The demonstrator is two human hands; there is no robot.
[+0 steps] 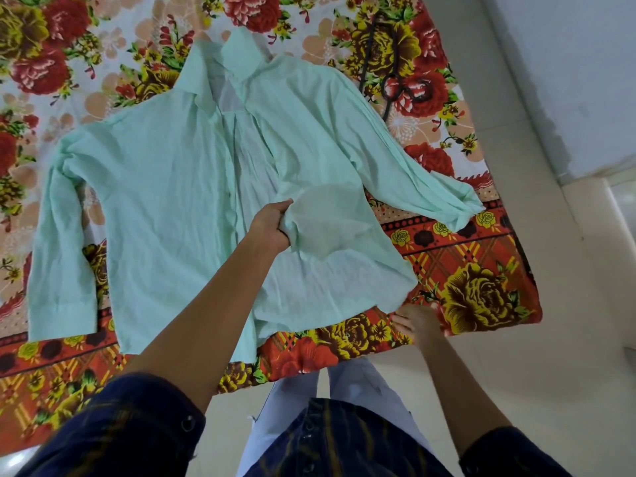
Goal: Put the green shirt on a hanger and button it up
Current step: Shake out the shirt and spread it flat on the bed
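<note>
Green cotton, pale and mint-toned, is what catches the eye first: the green shirt lies front-up and unbuttoned on a floral bedsheet, collar toward the far side, both sleeves spread outward. Only the head view is on offer, looking steeply down. The sheet is loud with red and yellow roses on a cream ground, with an orange checked border along the near edge, where it drapes over the bed toward the person. Taking the shirt as the landmark, a dark hanger lies on the sheet just past the shirt's right shoulder, near the far right corner of the bed and not touching the cloth as far as I can see. The left hand is curled round a gathered fold at the edge of the shirt's right front panel, near the middle of the garment, lifting it slightly. The right hand sits at the shirt's lower right hem corner, fingers against the sheet; whether it pinches the hem I cannot tell. To the right of the shirt, beyond the bed edge, runs a pale tiled floor and a white wall.
</note>
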